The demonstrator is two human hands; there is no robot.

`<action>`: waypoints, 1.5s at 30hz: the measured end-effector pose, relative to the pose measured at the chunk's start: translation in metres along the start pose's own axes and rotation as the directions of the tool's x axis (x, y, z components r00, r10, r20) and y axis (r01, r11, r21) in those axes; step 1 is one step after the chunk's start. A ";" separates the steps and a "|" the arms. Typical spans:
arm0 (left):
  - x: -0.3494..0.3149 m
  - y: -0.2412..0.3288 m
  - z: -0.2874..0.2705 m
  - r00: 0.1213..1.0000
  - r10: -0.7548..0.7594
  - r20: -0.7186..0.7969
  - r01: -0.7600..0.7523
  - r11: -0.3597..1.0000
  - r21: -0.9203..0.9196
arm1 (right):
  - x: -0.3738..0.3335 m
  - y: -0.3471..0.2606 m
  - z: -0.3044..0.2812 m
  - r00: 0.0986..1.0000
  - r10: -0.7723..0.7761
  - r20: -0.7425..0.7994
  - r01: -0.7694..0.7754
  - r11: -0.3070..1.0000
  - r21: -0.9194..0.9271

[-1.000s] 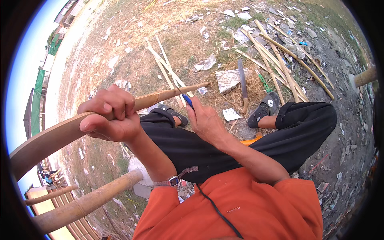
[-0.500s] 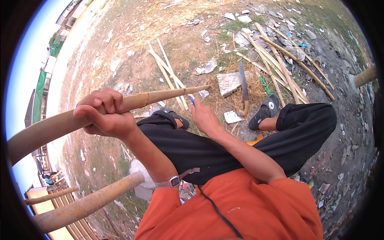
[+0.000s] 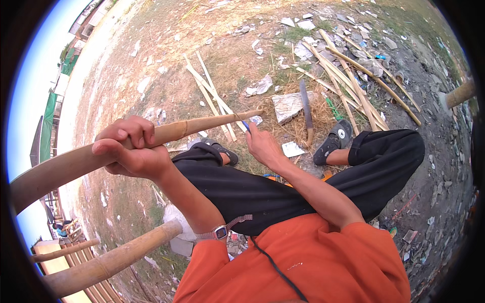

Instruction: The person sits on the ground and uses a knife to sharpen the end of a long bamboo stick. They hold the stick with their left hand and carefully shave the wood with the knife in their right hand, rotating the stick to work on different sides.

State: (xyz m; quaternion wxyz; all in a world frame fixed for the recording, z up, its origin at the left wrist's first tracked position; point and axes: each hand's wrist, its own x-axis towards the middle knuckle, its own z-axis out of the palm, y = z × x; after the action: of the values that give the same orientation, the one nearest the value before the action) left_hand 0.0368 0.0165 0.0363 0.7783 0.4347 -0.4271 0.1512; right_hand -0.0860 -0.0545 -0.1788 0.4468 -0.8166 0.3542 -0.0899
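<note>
A long bamboo strip [image 3: 194, 128] runs from the far left edge to a narrow tip ahead of me. My left hand [image 3: 134, 144] is closed around it, thumb on the near side. In my right hand [image 3: 264, 147] is a small blue-handled blade [image 3: 247, 126], mostly hidden by the fingers. Its thin dark edge lies against the strip close to the tip; its exact kind is hard to make out. Beyond my right hand, a machete [image 3: 306, 108] with a wooden handle rests on the ground beside a pale crumpled sheet [image 3: 288, 107].
Split bamboo strips lie in a small heap [image 3: 209, 91] ahead and a larger heap [image 3: 353, 83] at the right. Thick bamboo poles stand at the lower left [image 3: 118, 258] and far right [image 3: 461, 95]. Rubble and scraps litter the ground around my sandalled feet [image 3: 333, 144].
My right hand has shifted slightly right and nearer, and more of the thin blade now shows across the strip. My left hand keeps its hold, almost unmoved.
</note>
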 end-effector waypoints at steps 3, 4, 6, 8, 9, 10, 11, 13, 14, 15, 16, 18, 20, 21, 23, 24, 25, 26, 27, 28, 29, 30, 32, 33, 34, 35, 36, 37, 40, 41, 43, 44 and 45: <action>-0.004 -0.001 0.002 1.000 -0.001 0.024 0.001 1.000 -0.017 | -0.006 -0.013 0.007 0.982 -0.146 -0.121 0.161 0.980 0.121; -0.003 0.000 0.005 0.999 0.003 0.036 -0.002 1.000 -0.029 | -0.002 0.002 0.016 0.990 -0.063 -0.125 0.074 0.993 0.088; 0.001 0.002 0.010 1.000 -0.006 0.010 0.006 1.000 -0.018 | 0.019 0.052 0.037 0.981 0.101 -0.167 -0.097 0.995 0.031; 0.001 0.000 0.004 1.000 -0.021 0.012 0.021 0.999 -0.034 | 0.026 0.062 0.033 0.988 0.052 -0.144 -0.058 0.998 -0.038; 0.002 0.001 0.004 1.000 -0.002 0.020 0.002 1.000 -0.031 | 0.029 0.066 0.032 0.991 0.029 -0.131 -0.039 0.997 -0.072; -0.002 0.001 -0.002 1.000 -0.019 0.007 0.019 1.000 -0.023 | 0.020 0.054 0.029 0.993 -0.001 -0.120 -0.005 0.998 -0.057; -0.003 -0.001 -0.008 1.000 -0.027 -0.005 0.027 1.000 -0.016 | 0.012 0.025 0.015 0.993 -0.040 -0.114 0.036 0.999 -0.039; 0.001 -0.003 -0.006 1.000 -0.024 -0.011 0.024 0.999 -0.026 | 0.016 0.012 0.013 0.973 -0.184 -0.136 0.181 0.983 -0.035; 0.001 -0.004 -0.004 0.999 -0.029 -0.014 0.029 0.999 -0.028 | 0.018 0.025 0.022 0.987 -0.115 -0.113 0.104 0.990 -0.098; 0.002 -0.003 -0.002 0.999 -0.029 -0.016 0.029 0.999 -0.033 | 0.021 0.046 0.029 0.994 -0.048 -0.100 0.031 0.986 -0.164; 0.005 -0.002 0.001 1.000 -0.014 -0.003 0.014 0.999 -0.044 | 0.030 0.069 0.037 0.994 0.015 -0.106 -0.038 0.974 -0.223; 0.005 -0.005 0.002 1.000 0.000 0.019 0.001 0.998 -0.063 | 0.045 0.096 0.048 0.984 0.151 -0.092 -0.167 0.967 -0.193; 0.003 -0.005 -0.011 0.998 -0.022 0.057 0.025 0.998 -0.061 | 0.033 0.060 0.022 0.990 0.136 -0.036 -0.140 0.982 -0.126; 0.005 -0.005 -0.010 0.996 -0.022 0.087 0.030 0.995 -0.098 | 0.033 0.048 0.018 0.991 0.095 -0.093 -0.096 0.995 -0.011; 0.003 -0.007 -0.024 0.984 -0.026 0.175 0.055 0.985 -0.164 | 0.007 -0.016 -0.019 0.988 -0.085 -0.131 0.107 0.980 0.171; 0.003 -0.009 -0.030 0.971 -0.013 0.240 0.066 0.974 -0.218 | -0.008 -0.042 -0.034 0.985 -0.138 -0.107 0.163 0.949 0.269; 0.004 -0.012 -0.032 0.952 0.000 0.306 0.089 0.956 -0.279 | -0.023 -0.062 -0.047 0.978 -0.184 -0.094 0.206 0.908 0.364; 0.006 -0.012 -0.034 0.937 0.028 0.349 0.086 0.949 -0.305 | -0.040 -0.080 -0.056 0.968 -0.229 -0.104 0.250 0.916 0.314; 0.007 -0.013 -0.034 0.919 0.057 0.391 0.085 0.938 -0.337 | -0.055 -0.095 -0.065 0.956 -0.271 -0.116 0.293 0.920 0.260; 0.008 -0.014 -0.033 0.898 0.090 0.431 0.085 0.924 -0.372 | -0.064 -0.102 -0.068 0.941 -0.314 -0.129 0.335 0.920 0.203; 0.008 -0.013 -0.033 0.888 0.107 0.448 0.079 0.923 -0.376 | -0.067 -0.104 -0.064 0.953 -0.284 -0.104 0.299 0.936 0.184; 0.008 -0.013 -0.033 0.877 0.123 0.465 0.072 0.922 -0.380 | -0.068 -0.104 -0.060 0.964 -0.253 -0.080 0.263 0.951 0.164; 0.010 -0.012 -0.032 0.863 0.153 0.482 0.062 0.914 -0.400 | -0.065 -0.096 -0.052 0.974 -0.213 -0.077 0.221 0.967 0.127; 0.011 -0.014 -0.035 0.860 0.163 0.483 0.059 0.909 -0.412 | -0.058 -0.082 -0.045 0.974 -0.204 -0.094 0.214 0.970 0.115; 0.012 -0.014 -0.037 0.859 0.168 0.483 0.058 0.906 -0.419 | -0.055 -0.082 -0.047 0.975 -0.195 -0.105 0.206 0.973 0.103; 0.012 -0.014 -0.038 0.862 0.164 0.480 0.058 0.908 -0.415 | -0.056 -0.082 -0.049 0.970 -0.222 -0.099 0.232 0.967 0.108; 0.011 -0.013 -0.038 0.864 0.161 0.478 0.057 0.910 -0.410 | -0.059 -0.083 -0.053 0.964 -0.248 -0.094 0.258 0.959 0.114; 0.010 -0.013 -0.038 0.867 0.157 0.473 0.056 0.912 -0.407 | -0.062 -0.089 -0.061 0.958 -0.274 -0.088 0.283 0.952 0.118; 0.008 -0.012 -0.029 0.851 0.173 0.496 0.061 0.905 -0.420 | -0.074 -0.120 -0.072 0.965 -0.258 -0.054 0.263 0.954 0.146; 0.009 -0.012 -0.028 0.853 0.173 0.493 0.060 0.905 -0.421 | -0.072 -0.116 -0.063 0.970 -0.237 -0.056 0.243 0.956 0.168; 0.010 -0.014 -0.029 0.857 0.178 0.484 0.053 0.903 -0.425 | -0.058 -0.082 -0.042 0.984 -0.168 -0.057 0.170 0.984 0.051; 0.009 -0.014 -0.030 0.864 0.171 0.473 0.052 0.905 -0.423 | -0.052 -0.071 -0.041 0.989 -0.132 -0.061 0.131 0.991 -0.010; 0.009 -0.014 -0.032 0.871 0.165 0.463 0.052 0.906 -0.421 | -0.048 -0.063 -0.039 0.993 -0.119 -0.023 0.119 0.993 -0.007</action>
State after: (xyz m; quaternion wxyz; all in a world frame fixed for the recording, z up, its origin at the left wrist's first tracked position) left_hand 0.0675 0.0333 0.0276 0.7152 0.2678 -0.6445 -0.0356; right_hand -0.1080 -0.0273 -0.0978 0.4340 -0.8366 0.3102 -0.1249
